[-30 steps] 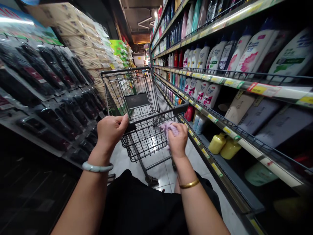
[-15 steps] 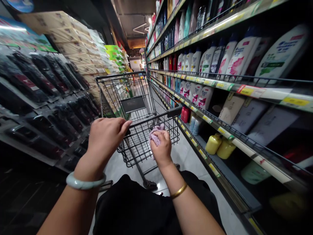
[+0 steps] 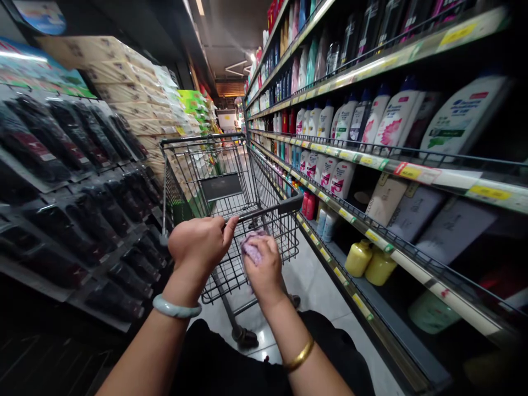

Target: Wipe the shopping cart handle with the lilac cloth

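Observation:
A dark wire shopping cart (image 3: 229, 211) stands in front of me, with nothing visible in its basket. My left hand (image 3: 201, 243) is closed over the cart's handle bar, its thumb lying along the top and its other fingers hidden behind. A pale green bangle circles that wrist. Just right of it, my right hand (image 3: 264, 267) grips a crumpled light purple cloth (image 3: 252, 250) close to the near side of the basket, below the handle. Whether the cloth touches the wire, I cannot tell.
Along the right runs a shelf (image 3: 363, 159) of shampoo bottles (image 3: 398, 118) and other bottles, with yellow jars (image 3: 358, 258) lower down. Dark packaged goods (image 3: 94, 209) hang on the left, before stacked paper-like packs (image 3: 124, 82). The tiled floor (image 3: 315, 280) continues ahead between them.
My left hand has shifted right along the handle, closer to my right hand. The right hand with the cloth has moved slightly left and down. The whole scene sits a little lower in view.

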Demonstrator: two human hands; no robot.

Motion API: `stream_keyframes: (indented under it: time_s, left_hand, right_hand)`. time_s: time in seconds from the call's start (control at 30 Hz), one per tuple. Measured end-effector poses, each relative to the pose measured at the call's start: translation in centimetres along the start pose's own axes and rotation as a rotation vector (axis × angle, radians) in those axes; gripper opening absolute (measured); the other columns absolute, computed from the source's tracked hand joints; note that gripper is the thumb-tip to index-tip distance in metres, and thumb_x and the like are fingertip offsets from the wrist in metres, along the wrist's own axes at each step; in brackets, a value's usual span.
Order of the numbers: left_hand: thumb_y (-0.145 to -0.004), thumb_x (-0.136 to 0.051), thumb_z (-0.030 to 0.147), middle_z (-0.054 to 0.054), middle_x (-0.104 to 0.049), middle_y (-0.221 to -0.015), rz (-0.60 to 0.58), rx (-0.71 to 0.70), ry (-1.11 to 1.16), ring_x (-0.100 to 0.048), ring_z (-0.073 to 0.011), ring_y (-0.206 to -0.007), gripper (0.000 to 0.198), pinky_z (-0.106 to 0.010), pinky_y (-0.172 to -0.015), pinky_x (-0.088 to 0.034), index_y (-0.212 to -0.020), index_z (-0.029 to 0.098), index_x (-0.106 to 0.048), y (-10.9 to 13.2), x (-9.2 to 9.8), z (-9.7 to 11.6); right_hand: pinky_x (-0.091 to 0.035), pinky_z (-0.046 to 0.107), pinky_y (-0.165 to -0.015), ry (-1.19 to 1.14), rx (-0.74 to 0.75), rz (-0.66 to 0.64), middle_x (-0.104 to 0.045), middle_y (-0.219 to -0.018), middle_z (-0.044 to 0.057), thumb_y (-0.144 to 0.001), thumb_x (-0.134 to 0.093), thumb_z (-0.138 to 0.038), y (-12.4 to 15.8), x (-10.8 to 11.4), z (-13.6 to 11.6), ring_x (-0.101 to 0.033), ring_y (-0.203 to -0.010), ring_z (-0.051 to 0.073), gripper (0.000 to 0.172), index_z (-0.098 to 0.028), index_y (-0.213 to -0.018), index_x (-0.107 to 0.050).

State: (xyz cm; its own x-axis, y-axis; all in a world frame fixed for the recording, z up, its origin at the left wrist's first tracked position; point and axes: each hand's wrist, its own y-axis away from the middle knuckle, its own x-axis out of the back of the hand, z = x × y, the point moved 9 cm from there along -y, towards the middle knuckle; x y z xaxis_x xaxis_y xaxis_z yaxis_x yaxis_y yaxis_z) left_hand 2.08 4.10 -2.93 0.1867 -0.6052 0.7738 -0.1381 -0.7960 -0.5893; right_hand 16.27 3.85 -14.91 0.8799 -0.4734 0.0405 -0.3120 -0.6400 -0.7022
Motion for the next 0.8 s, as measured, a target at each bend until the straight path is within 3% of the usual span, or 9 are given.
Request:
stream_keyframes:
  time_s: [0.07, 0.2, 0.3, 0.37, 0.47, 0.53, 0.6, 0.7, 0.8]
  left_hand:
    - [-0.105, -0.021, 0.064, -0.011, -0.072, -0.07, 0.014, -0.005, 0.013, -0.065, -0.0258, -0.065, 0.075, -0.036, -0.059, -0.012, -0.067, 0.02, -0.069, -0.1, -0.2, -0.2]
    - [-0.105, -0.025, 0.064, -0.008, -0.07, -0.067, 0.051, -0.03, 0.036, -0.063, -0.0242, -0.063, 0.072, -0.036, -0.059, -0.01, -0.065, 0.021, -0.067, -0.1, -0.4, -0.4]
    - [-0.106, -0.027, 0.061, -0.007, -0.069, -0.064, 0.106, -0.03, 0.05, -0.062, -0.0233, -0.062, 0.07, -0.036, -0.06, -0.01, -0.064, 0.021, -0.066, 0.0, -0.4, -0.8]
    - [-0.106, -0.028, 0.058, -0.007, -0.069, -0.064, 0.134, -0.031, 0.069, -0.062, -0.0231, -0.062, 0.068, -0.036, -0.061, -0.01, -0.063, 0.021, -0.067, 0.0, -0.5, -1.0]
    - [-0.107, -0.03, 0.052, -0.008, -0.072, -0.065, 0.168, -0.008, 0.084, -0.062, -0.0232, -0.063, 0.066, -0.036, -0.062, -0.012, -0.063, 0.021, -0.068, 0.1, -0.5, -1.5]
    - [-0.107, -0.03, 0.049, -0.008, -0.072, -0.065, 0.183, 0.02, 0.083, -0.062, -0.0235, -0.064, 0.065, -0.037, -0.063, -0.013, -0.063, 0.022, -0.069, 0.1, -0.4, -1.9]
    - [-0.107, -0.031, 0.049, -0.008, -0.072, -0.066, 0.18, 0.029, 0.086, -0.062, -0.0237, -0.066, 0.064, -0.038, -0.063, -0.014, -0.063, 0.022, -0.068, 0.3, -0.3, -2.0]
    - [-0.108, -0.031, 0.049, -0.008, -0.072, -0.07, 0.16, 0.024, 0.104, -0.062, -0.0239, -0.071, 0.062, -0.039, -0.065, -0.018, -0.066, 0.022, -0.067, 0.6, 0.0, -1.6]
    - [-0.108, -0.028, 0.048, -0.007, -0.072, -0.073, 0.141, 0.039, 0.118, -0.061, -0.0244, -0.075, 0.06, -0.041, -0.068, -0.022, -0.07, 0.023, -0.067, 0.9, 0.3, -1.3]
  right_hand:
    - [-0.057, 0.035, -0.094, -0.055, 0.021, -0.024, -0.066, -0.106, 0.007, -0.077, -0.065, -0.009, -0.5, 0.1, 0.0, -0.067, -0.103, 0.02, 0.026, -0.023, -0.098, -0.074]
    - [-0.057, 0.038, -0.097, -0.062, -0.09, 0.279, -0.064, -0.11, 0.008, -0.083, -0.063, -0.017, -3.1, 4.7, 3.4, -0.066, -0.102, 0.02, 0.019, -0.02, -0.1, -0.071]
    - [-0.056, 0.042, -0.099, -0.029, -0.115, 0.408, -0.063, -0.109, 0.009, -0.085, -0.063, -0.021, -3.8, 5.6, 4.0, -0.066, -0.102, 0.021, 0.019, -0.019, -0.103, -0.069]
    - [-0.056, 0.043, -0.099, -0.001, -0.048, 0.365, -0.063, -0.112, 0.009, -0.087, -0.062, -0.02, -3.3, 4.1, 2.3, -0.066, -0.105, 0.021, 0.02, -0.02, -0.106, -0.069]
    - [-0.058, 0.044, -0.099, 0.052, 0.164, 0.14, -0.063, -0.115, 0.009, -0.086, -0.067, -0.016, -1.9, 0.3, -1.7, -0.065, -0.11, 0.024, 0.023, -0.025, -0.107, -0.07]
    - [-0.059, 0.044, -0.097, 0.09, 0.256, 0.029, -0.063, -0.114, 0.009, -0.085, -0.069, -0.014, -1.4, -1.0, -3.0, -0.064, -0.11, 0.024, 0.024, -0.027, -0.106, -0.072]
    - [-0.059, 0.043, -0.096, 0.098, 0.236, 0.077, -0.063, -0.113, 0.009, -0.086, -0.068, -0.014, -2.1, 0.2, -2.2, -0.064, -0.109, 0.024, 0.021, -0.026, -0.104, -0.072]
    - [-0.057, 0.043, -0.099, 0.088, 0.093, 0.311, -0.062, -0.111, 0.008, -0.088, -0.064, -0.016, -3.3, 3.8, 0.7, -0.065, -0.106, 0.021, 0.017, -0.022, -0.103, -0.07]
    - [-0.052, 0.049, -0.107, 0.136, 0.047, 0.316, -0.061, -0.115, 0.009, -0.09, -0.062, -0.021, -3.1, 4.0, 1.4, -0.063, -0.111, 0.023, 0.019, -0.022, -0.108, -0.069]
